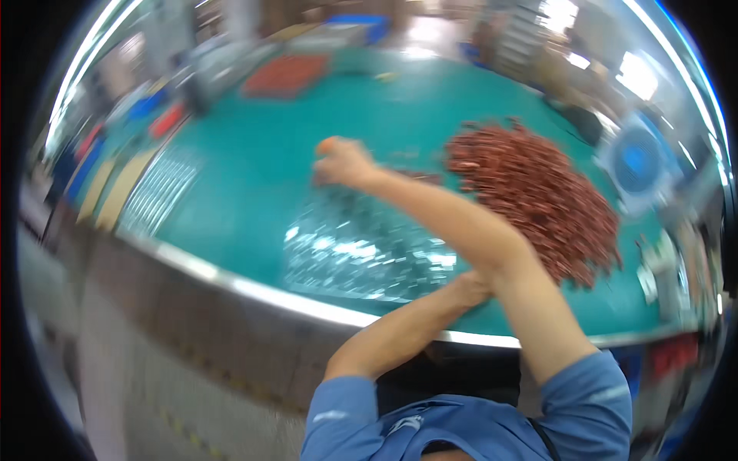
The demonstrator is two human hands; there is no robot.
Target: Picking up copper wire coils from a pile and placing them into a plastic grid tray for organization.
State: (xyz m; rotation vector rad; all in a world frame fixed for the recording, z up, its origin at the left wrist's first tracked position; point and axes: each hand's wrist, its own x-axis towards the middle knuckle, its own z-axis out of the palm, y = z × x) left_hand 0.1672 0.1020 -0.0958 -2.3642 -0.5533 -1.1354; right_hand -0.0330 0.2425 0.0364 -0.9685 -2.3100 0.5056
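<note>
Two bare forearms extend over a green table (242, 184), the right forearm (446, 217) passing in front of the left forearm (407, 326) in the head view. Motion blur affects the whole scene. The left hand (480, 284) is mostly hidden behind the right elbow; its fingers are not visible, so I cannot tell whether it is spread, closed or holding anything. The right hand (347, 163) reaches forward and left, its fingers bunched. An orange item (328, 144) shows at its fingertips; blur prevents me from telling whether it is gripped or worn, how wide the fingers stand, or which way the item points.

A clear plastic sheet (361, 257) lies flat between the right hand and the table's near edge, the hand being at its far left corner. Contact there cannot be confirmed. The sheet's long axis appears to run left to right, roughly along the near edge; glare masks its surface detail and the right forearm covers part of its right side. Reddish-brown pieces (419, 177) at its far edge are partly covered by that forearm. A large reddish-brown pile (538, 200) lies right of the sheet, its single pieces smeared by blur.
</note>
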